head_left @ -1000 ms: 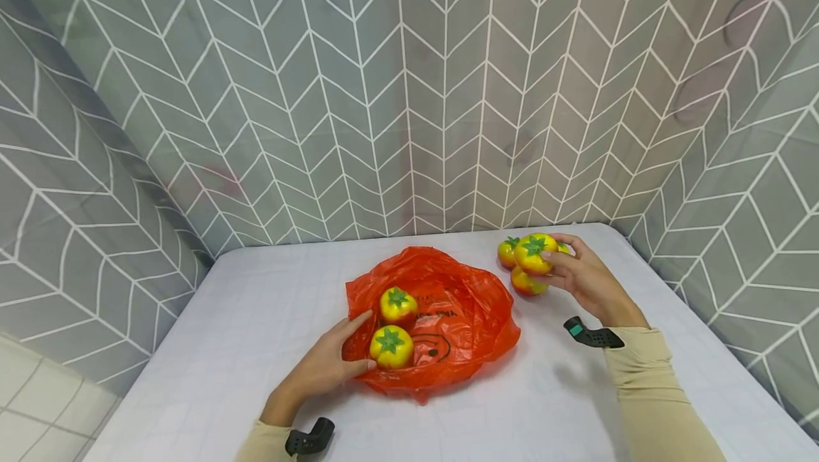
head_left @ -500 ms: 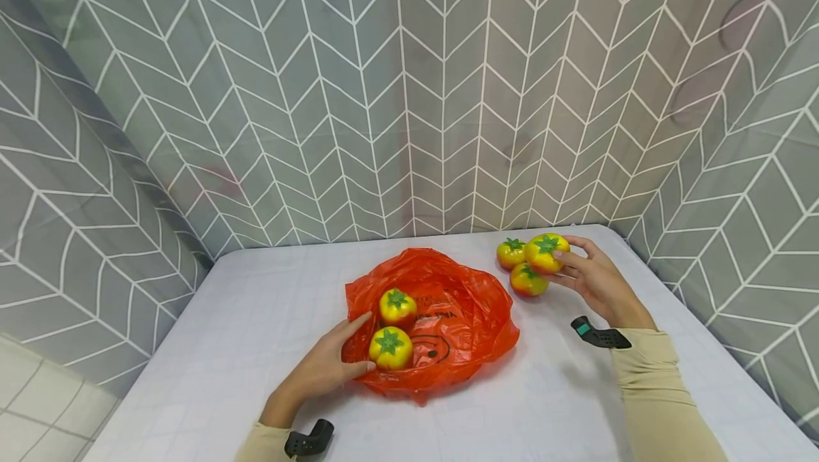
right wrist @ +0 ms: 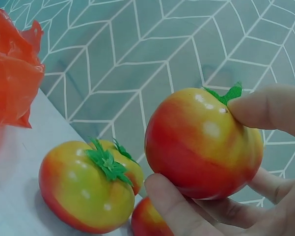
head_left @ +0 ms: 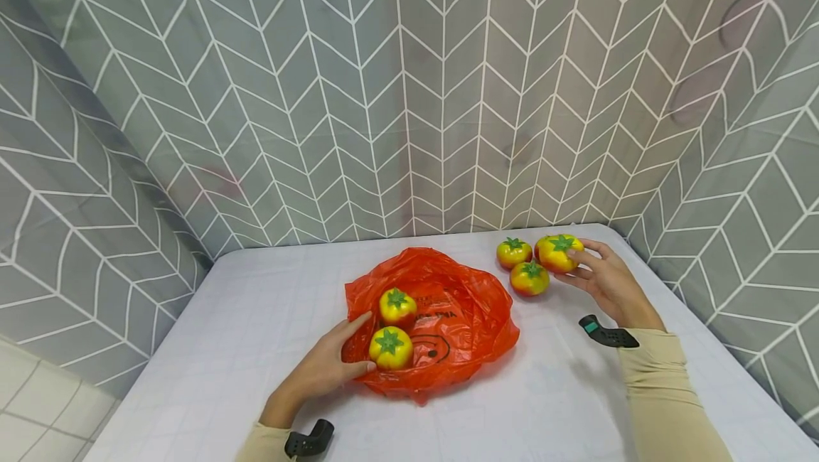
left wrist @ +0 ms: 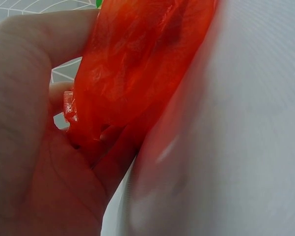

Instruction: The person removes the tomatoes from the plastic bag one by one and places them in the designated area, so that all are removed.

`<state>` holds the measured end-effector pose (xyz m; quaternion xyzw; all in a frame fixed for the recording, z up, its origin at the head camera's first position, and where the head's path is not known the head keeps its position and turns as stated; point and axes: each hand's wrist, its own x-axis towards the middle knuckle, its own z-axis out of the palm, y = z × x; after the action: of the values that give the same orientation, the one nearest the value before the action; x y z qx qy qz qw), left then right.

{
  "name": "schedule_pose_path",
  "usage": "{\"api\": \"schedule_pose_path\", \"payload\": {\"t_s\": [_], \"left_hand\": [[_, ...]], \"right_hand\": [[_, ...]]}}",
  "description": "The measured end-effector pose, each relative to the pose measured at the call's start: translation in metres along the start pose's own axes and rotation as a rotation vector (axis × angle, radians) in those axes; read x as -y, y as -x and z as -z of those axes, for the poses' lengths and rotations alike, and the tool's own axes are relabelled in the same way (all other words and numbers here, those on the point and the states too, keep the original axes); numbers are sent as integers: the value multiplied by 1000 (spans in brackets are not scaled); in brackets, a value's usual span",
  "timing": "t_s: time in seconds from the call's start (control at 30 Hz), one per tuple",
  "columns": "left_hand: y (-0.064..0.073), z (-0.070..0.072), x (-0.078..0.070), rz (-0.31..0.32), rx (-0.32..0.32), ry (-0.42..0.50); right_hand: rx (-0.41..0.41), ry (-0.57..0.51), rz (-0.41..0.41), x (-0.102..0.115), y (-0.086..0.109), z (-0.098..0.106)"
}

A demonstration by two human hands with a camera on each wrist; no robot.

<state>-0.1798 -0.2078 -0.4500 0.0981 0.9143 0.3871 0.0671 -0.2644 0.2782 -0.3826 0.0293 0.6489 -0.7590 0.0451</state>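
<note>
My right hand [head_left: 611, 281] holds a yellow-and-red tomato [head_left: 559, 253] with green leaves on top. In the right wrist view, the thumb lies by the leaves of this tomato [right wrist: 201, 142] and fingers support it from below. Two more tomatoes, one at the back [head_left: 514, 254] and one nearer [head_left: 530, 279], rest beside it; another is mostly hidden behind the held one. My left hand [head_left: 326, 359] grips the left side of an open red plastic bag [head_left: 461, 348], thumb at its near rim. Inside the bag sit two tomatoes, one behind [head_left: 397, 307] and one in front [head_left: 391, 348].
A white-covered table [head_left: 256, 305] carries everything, its back edge close to a grey patterned curtain [head_left: 422, 92]. Curtains also stand at both sides. Each wrist wears a black band, such as the right one [head_left: 608, 334].
The right hand has shifted right with its tomato, uncovering more of the two tomatoes to its left. The left hand and the bag have stayed in place.
</note>
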Motion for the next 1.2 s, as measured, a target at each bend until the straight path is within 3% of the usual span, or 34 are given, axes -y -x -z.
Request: {"api": "schedule_pose_path", "payload": {"t_s": [0.63,1.2], "left_hand": [[0,0,-1,-2,-4,-5],[0,0,0,0,-6,-15]], "right_hand": [[-27,42,-22,-5,-1,12],[-41,-12,-86,-14,-4,23]]}}
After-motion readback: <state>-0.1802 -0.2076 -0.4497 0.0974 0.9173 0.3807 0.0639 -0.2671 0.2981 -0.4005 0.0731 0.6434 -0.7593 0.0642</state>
